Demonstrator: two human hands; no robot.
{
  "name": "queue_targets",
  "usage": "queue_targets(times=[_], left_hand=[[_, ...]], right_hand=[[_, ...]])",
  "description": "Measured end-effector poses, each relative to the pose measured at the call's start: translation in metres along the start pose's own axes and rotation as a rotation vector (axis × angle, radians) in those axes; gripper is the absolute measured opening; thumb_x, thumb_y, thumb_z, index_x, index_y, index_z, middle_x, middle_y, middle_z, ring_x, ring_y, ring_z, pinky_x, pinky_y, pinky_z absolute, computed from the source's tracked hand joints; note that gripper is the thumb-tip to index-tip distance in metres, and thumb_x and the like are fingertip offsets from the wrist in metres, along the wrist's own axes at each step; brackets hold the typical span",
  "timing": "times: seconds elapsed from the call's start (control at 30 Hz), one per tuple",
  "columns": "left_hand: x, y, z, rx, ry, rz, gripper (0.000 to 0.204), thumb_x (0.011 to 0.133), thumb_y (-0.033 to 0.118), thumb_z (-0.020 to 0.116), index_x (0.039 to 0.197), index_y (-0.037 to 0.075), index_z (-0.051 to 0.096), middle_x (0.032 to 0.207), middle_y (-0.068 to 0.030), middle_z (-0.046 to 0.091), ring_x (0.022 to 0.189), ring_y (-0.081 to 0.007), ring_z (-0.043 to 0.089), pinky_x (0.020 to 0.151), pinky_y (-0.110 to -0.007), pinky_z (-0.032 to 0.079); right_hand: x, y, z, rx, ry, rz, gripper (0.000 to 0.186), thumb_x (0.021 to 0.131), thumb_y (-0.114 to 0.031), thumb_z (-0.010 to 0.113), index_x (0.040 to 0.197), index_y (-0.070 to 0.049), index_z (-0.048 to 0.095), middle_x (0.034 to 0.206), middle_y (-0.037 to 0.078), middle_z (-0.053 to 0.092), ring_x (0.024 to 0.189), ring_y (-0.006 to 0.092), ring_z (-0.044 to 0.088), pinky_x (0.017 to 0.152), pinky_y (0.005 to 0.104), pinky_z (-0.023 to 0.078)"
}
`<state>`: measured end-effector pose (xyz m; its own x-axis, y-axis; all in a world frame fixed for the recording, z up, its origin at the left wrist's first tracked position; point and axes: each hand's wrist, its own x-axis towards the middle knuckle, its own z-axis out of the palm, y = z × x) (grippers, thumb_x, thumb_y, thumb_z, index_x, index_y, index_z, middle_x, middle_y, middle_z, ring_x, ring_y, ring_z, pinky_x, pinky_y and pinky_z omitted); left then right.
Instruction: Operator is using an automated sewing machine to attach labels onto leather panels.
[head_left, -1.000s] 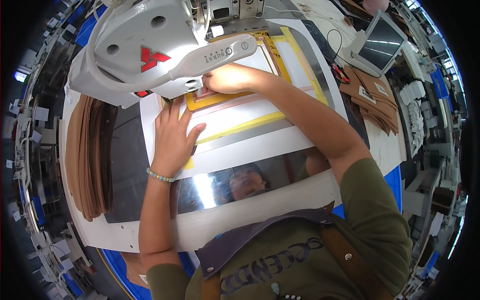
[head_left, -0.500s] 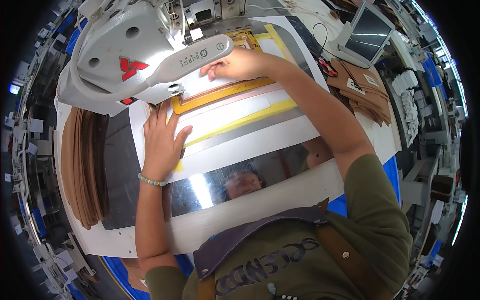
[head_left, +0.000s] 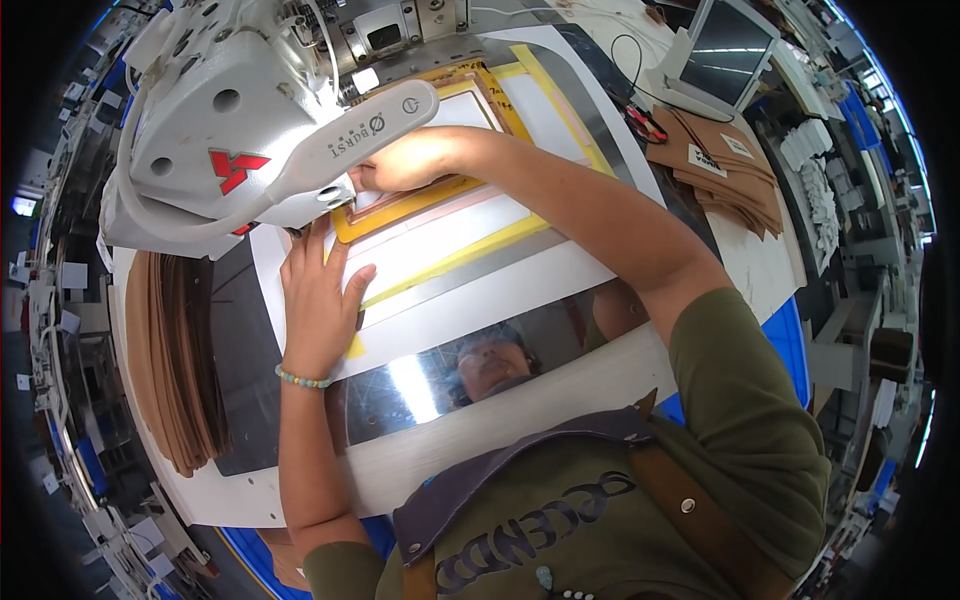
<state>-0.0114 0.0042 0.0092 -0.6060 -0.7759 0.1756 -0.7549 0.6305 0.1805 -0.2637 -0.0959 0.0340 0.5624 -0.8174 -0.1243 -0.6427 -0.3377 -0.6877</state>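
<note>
My left hand [head_left: 322, 305] lies flat on a white sheet [head_left: 450, 320] with its fingers spread and thumb out. Its fingertips reach the left end of a yellow template frame [head_left: 440, 213], close below the sewing machine head [head_left: 195, 120]. Over the inside of that frame bends my right hand [head_left: 412, 160], its fingers pointing left toward the machine. A grey lamp arm [head_left: 345, 135] and the machine head cover most of those fingers, so whether they grip anything is hidden. Yellow tape strips [head_left: 455, 262] edge the white panel under the frame.
Brown folded pieces [head_left: 165, 360] stand in a stack at the left. More brown pieces [head_left: 715, 165] lie at the right, near red-handled cutters [head_left: 645, 125] and a screen [head_left: 728, 55]. A shiny metal plate [head_left: 450, 375] spans the table's near side.
My right hand has moved left and slightly nearer inside the frame, and its fingers have gone mostly behind the lamp arm. My left hand stays flat in nearly the same place.
</note>
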Motion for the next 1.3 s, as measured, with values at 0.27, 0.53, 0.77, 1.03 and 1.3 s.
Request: queue_targets(times=[0.27,0.53,0.77,1.03,1.3], left_hand=[[0.000,0.001,0.000,0.012,-0.006,0.000,0.062,0.108,0.042,0.057,0.157,0.004,0.052,0.166,-0.0225,0.042,0.156,-0.0413,0.035,0.124,-0.053,0.029],[0.001,0.004,-0.003,0.068,-0.036,-0.015,0.067,0.111,0.049,0.048,0.160,0.003,0.051,0.168,-0.0224,0.041,0.158,-0.0406,0.034,0.126,-0.053,0.028],[0.001,0.004,-0.003,0.090,0.007,0.008,0.068,0.112,0.050,0.046,0.161,0.003,0.049,0.166,-0.0232,0.043,0.156,-0.0425,0.036,0.127,-0.054,0.029],[-0.001,0.003,-0.001,0.107,0.008,0.013,0.066,0.112,0.048,0.048,0.158,0.002,0.052,0.167,-0.0232,0.044,0.156,-0.0432,0.036,0.128,-0.053,0.029],[-0.001,0.005,-0.001,0.110,0.056,0.027,0.064,0.105,0.043,0.063,0.154,0.002,0.057,0.164,-0.0226,0.047,0.152,-0.0430,0.042,0.125,-0.054,0.034]], right_hand=[[-0.048,0.023,-0.053,0.069,-0.007,0.102,0.019,0.092,-0.020,0.077,0.105,-0.007,0.074,0.092,0.006,0.074,0.085,0.0172,0.069,0.076,0.0363,0.052],[-0.096,0.041,-0.075,-0.165,0.087,0.182,0.007,0.087,-0.012,0.076,0.092,-0.007,0.077,0.078,0.003,0.073,0.073,0.0146,0.065,0.069,0.0332,0.049],[-0.101,0.041,-0.069,-0.176,0.034,0.250,0.006,0.085,-0.008,0.076,0.089,-0.005,0.080,0.081,0.006,0.077,0.074,0.0148,0.071,0.070,0.0319,0.053],[-0.100,0.036,-0.072,-0.234,0.011,0.212,0.006,0.083,-0.007,0.077,0.088,-0.005,0.081,0.079,0.006,0.078,0.072,0.0155,0.071,0.068,0.0320,0.053],[-0.098,0.033,-0.073,-0.252,0.002,0.229,0.008,0.082,-0.007,0.076,0.089,-0.006,0.080,0.077,0.004,0.077,0.072,0.0162,0.071,0.067,0.0332,0.053]])
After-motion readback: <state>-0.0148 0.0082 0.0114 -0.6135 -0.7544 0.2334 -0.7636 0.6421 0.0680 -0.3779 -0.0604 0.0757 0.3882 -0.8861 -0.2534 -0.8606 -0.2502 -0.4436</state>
